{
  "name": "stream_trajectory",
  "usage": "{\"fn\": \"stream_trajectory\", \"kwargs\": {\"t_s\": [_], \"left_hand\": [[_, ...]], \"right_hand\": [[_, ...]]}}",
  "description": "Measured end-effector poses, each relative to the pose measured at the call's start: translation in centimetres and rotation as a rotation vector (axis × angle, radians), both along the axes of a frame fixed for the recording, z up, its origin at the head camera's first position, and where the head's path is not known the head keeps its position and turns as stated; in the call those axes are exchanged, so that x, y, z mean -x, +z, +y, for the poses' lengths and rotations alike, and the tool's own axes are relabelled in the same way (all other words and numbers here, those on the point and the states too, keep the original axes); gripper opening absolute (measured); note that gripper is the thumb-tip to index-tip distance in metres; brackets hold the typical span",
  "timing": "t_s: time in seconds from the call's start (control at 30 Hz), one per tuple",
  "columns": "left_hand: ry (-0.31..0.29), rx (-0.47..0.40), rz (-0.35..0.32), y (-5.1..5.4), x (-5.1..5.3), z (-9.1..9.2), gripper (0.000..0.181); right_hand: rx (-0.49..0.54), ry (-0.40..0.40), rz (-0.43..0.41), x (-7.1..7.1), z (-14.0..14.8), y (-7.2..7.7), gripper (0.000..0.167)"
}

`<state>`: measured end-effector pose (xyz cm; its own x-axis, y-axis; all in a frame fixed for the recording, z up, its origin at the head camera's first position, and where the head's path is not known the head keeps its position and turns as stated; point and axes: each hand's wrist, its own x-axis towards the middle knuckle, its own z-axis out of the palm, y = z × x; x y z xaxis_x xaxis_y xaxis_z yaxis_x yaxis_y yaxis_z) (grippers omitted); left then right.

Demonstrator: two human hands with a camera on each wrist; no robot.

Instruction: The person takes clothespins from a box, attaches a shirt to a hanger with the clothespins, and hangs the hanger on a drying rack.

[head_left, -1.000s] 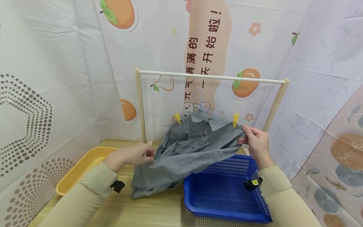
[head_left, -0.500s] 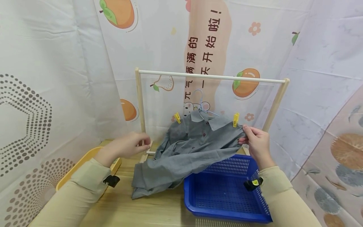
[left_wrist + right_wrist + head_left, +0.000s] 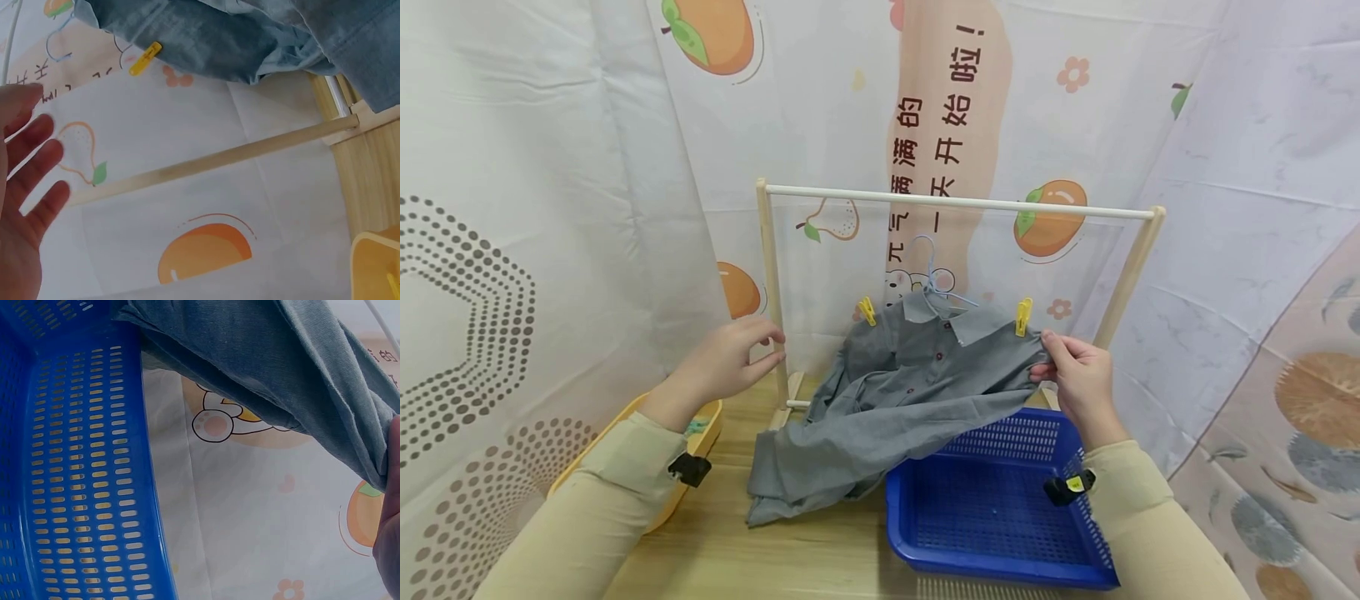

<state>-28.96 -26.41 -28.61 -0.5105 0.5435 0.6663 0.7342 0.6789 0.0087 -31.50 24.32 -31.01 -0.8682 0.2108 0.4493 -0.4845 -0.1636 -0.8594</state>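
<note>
A grey button shirt (image 3: 857,442) is on a light blue hanger (image 3: 932,283), its lower part spread over the tabletop and the edge of the blue basket. One yellow clothespin (image 3: 867,312) grips its left shoulder, another yellow clothespin (image 3: 1023,317) the right. My right hand (image 3: 1084,379) pinches the shirt at the right shoulder end between thumb and fingers. Beside the rack's left post, my left hand (image 3: 722,362) is raised away from the shirt. Nothing is in it; the left wrist view shows its fingers (image 3: 39,150) apart and relaxed.
A wooden drying rack with a white top bar (image 3: 958,202) stands behind the shirt. The blue perforated basket (image 3: 1000,571) is at front right. A yellow bin (image 3: 658,521), partly behind my left forearm, sits at the left. Printed curtains (image 3: 835,108) enclose the back and sides.
My left hand has moved away from the shirt's left side, up and to the left, toward the rack's left post. The right hand keeps its hold and barely moves.
</note>
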Motion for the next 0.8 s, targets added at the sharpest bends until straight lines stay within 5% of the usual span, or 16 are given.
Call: {"fn": "stream_trajectory", "kwargs": {"t_s": [0.3,0.8], "left_hand": [[0.044,-0.219,0.074,-0.1,1.4,-0.6,0.045],[0.171,-0.545,-0.159,-0.1,3.2,0.0,0.066]], "right_hand": [[0.008,0.004,0.017,0.0,0.0,0.0,0.022],[0.003,-0.001,0.024,-0.2,-0.1,0.1,0.020]]}}
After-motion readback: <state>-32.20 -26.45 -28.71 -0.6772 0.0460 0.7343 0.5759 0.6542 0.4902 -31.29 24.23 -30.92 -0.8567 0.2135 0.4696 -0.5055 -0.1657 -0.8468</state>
